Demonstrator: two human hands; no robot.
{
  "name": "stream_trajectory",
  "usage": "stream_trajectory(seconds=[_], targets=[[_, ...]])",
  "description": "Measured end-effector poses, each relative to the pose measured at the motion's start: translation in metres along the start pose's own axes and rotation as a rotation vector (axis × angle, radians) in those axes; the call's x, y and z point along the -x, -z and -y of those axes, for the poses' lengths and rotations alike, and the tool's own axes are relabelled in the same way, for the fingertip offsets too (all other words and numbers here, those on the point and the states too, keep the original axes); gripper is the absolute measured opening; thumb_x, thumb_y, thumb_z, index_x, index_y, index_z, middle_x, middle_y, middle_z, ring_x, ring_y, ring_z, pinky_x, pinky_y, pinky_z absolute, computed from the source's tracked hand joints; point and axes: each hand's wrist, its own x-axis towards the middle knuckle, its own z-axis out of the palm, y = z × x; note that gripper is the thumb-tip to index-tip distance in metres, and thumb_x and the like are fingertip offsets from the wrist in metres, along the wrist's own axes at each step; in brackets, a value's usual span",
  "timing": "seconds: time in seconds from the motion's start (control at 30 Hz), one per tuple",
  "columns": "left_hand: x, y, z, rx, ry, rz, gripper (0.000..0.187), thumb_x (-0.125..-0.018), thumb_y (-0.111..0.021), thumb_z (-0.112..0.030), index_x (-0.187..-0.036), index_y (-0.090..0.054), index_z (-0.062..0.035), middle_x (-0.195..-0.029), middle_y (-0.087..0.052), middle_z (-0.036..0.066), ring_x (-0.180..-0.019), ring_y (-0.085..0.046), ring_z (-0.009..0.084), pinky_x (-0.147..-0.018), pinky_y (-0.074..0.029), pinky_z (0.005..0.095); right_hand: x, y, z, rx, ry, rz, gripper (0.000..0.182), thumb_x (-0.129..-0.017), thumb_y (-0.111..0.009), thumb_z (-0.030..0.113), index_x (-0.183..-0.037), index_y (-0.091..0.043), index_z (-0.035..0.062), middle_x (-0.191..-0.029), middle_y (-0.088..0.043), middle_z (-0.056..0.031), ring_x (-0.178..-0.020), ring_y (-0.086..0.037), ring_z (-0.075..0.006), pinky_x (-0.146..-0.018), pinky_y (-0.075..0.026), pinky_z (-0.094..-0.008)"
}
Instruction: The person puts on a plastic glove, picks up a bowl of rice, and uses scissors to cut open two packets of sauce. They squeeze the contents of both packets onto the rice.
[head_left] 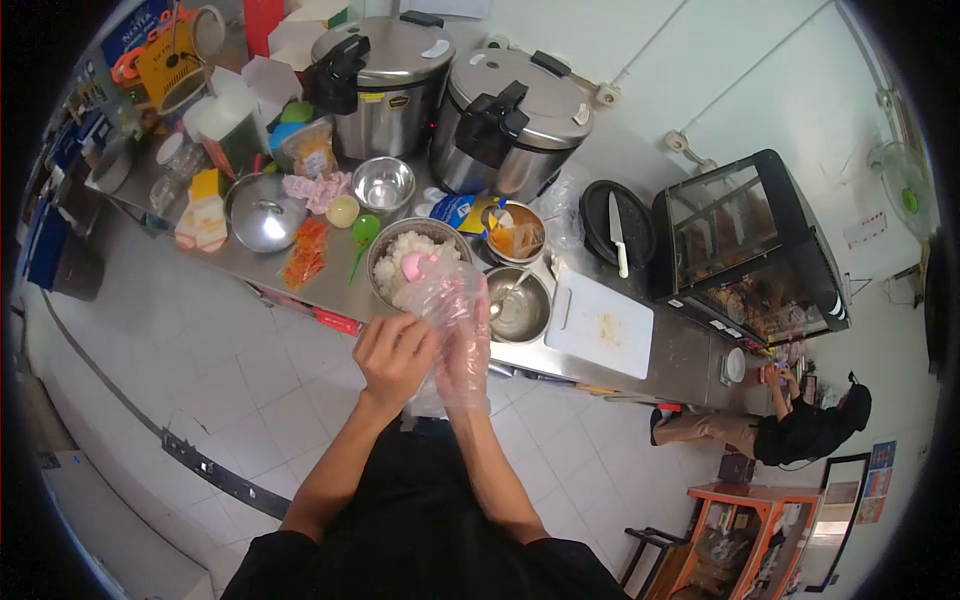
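Note:
My right hand [462, 345] is inside a loose, clear plastic glove [440, 295], its fingers stretched out toward the counter. Beside it, my left hand [397, 352] has its fingers curled and pinched on the side of that glove. Just beyond both hands stands a metal bowl of white rice [405, 248], with a pink scoop or spoon [415, 265] lying in it. To its right is a steel bowl [520, 310] with a metal spoon inside. The glove partly hides my right fingers and the rim of the rice bowl.
Two large rice cookers [520, 110] stand against the wall. A white cutting board [600, 320] lies right, near a knife [617, 235] on a black round tray. Left are a lidded pan [265, 212] and a bag of orange shreds [305, 255]. Another person [800, 425] stands far right.

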Motion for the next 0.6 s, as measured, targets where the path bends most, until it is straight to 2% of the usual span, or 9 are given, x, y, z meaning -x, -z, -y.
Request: stream_trajectory(seconds=[0.07, 0.17, 0.23, 0.33, 0.37, 0.4, 0.47, 0.5, 0.6], targets=[[0.0, 0.0, -0.004, 0.024, -0.03, -0.029, 0.021, -0.061, -0.076, 0.004, -0.078, -0.067, -0.005, -0.079, -0.063, 0.006, -0.065, -0.06, 0.0258, -0.057, -0.049, 0.0344, 0.0, 0.0, 0.002, -0.071, -0.015, 0.105, 0.062, -0.097, -0.061, 0.007, -0.152, -0.032, 0.0049, -0.135, -0.052, -0.0076, -0.12, -0.054, -0.0181, -0.101, -0.046, -0.0301], [0.01, -0.001, -0.011, 0.067, -0.162, 0.001, 0.021, -0.06, -0.076, 0.004, -0.076, -0.066, -0.0053, -0.078, -0.062, 0.006, -0.065, -0.059, 0.026, -0.056, -0.048, 0.0348, 0.003, 0.007, 0.005, 0.139, 0.125, 0.081, 0.057, -0.099, -0.059, 0.012, -0.149, -0.035, 0.0026, -0.136, -0.053, -0.0094, -0.123, -0.053, -0.0206, -0.104, -0.045, -0.0323], [0.012, -0.003, -0.014, 0.051, -0.128, 0.001, 0.022, -0.059, -0.075, 0.005, -0.075, -0.065, -0.0057, -0.078, -0.062, 0.005, -0.064, -0.059, 0.0253, -0.055, -0.047, 0.0339, 0.0, 0.016, 0.01, -0.078, -0.122, 0.061, 0.05, -0.1, -0.059, 0.018, -0.144, -0.042, 0.0003, -0.138, -0.053, -0.0119, -0.126, -0.053, -0.0223, -0.106, -0.045, -0.0336], [0.014, -0.013, -0.017, 0.015, -0.029, 0.034, 0.022, -0.059, -0.075, 0.004, -0.075, -0.065, -0.0065, -0.078, -0.062, 0.004, -0.062, -0.058, 0.0243, -0.054, -0.046, 0.0337, -0.007, 0.032, 0.028, -0.273, -0.239, 0.0, 0.044, -0.1, -0.059, 0.022, -0.136, -0.048, -0.0006, -0.135, -0.055, -0.0135, -0.127, -0.053, -0.0227, -0.108, -0.045, -0.0344], [0.013, -0.016, -0.02, 0.017, -0.035, 0.038, 0.022, -0.059, -0.075, 0.004, -0.075, -0.065, -0.0065, -0.078, -0.062, 0.004, -0.062, -0.058, 0.0243, -0.054, -0.046, 0.0337, -0.013, 0.046, 0.022, -0.276, -0.184, -0.001, 0.044, -0.101, -0.055, 0.032, -0.13, -0.053, -0.0003, -0.135, -0.056, -0.015, -0.129, -0.052, -0.0268, -0.108, -0.046, -0.0388], [0.014, -0.018, -0.025, 0.018, -0.033, 0.033, 0.021, -0.06, -0.075, 0.004, -0.075, -0.065, -0.0068, -0.078, -0.062, 0.004, -0.062, -0.058, 0.024, -0.054, -0.047, 0.0334, -0.019, 0.057, 0.02, -0.281, -0.182, -0.005, 0.044, -0.101, -0.055, 0.032, -0.13, -0.053, -0.0003, -0.135, -0.056, -0.015, -0.129, -0.052, -0.0268, -0.108, -0.046, -0.0388], [0.014, -0.019, -0.032, 0.022, -0.036, 0.032, 0.021, -0.06, -0.074, 0.005, -0.074, -0.064, -0.0071, -0.078, -0.062, 0.003, -0.062, -0.058, 0.0238, -0.054, -0.047, 0.0331, -0.029, 0.075, 0.026, -0.912, -0.402, 0.54, 0.05, -0.102, -0.051, 0.04, -0.13, -0.053, -0.0008, -0.136, -0.056, -0.0168, -0.13, -0.05, -0.0336, -0.11, -0.043, -0.0476], [0.011, -0.017, -0.035, 0.04, -0.055, 0.068, 0.02, -0.06, -0.074, 0.004, -0.074, -0.064, -0.0071, -0.078, -0.063, 0.003, -0.063, -0.059, 0.0235, -0.054, -0.047, 0.0329, -0.018, 0.065, 0.047, -0.842, -0.47, 0.349, 0.06, -0.1, -0.051, 0.046, -0.141, -0.046, 0.0032, -0.146, -0.047, -0.0183, -0.137, -0.042, -0.0372, -0.115, -0.034, -0.0542], [0.016, -0.016, -0.038, 0.11, -0.137, 0.155, 0.019, -0.061, -0.075, 0.003, -0.074, -0.065, -0.0068, -0.078, -0.064, 0.003, -0.064, -0.06, 0.0233, -0.056, -0.048, 0.0328, -0.007, 0.04, 0.08, -0.68, -0.418, 0.478, 0.066, -0.1, -0.05, 0.048, -0.151, -0.034, 0.0103, -0.155, -0.034, -0.0174, -0.144, -0.032, -0.0355, -0.119, -0.026, -0.0545]])
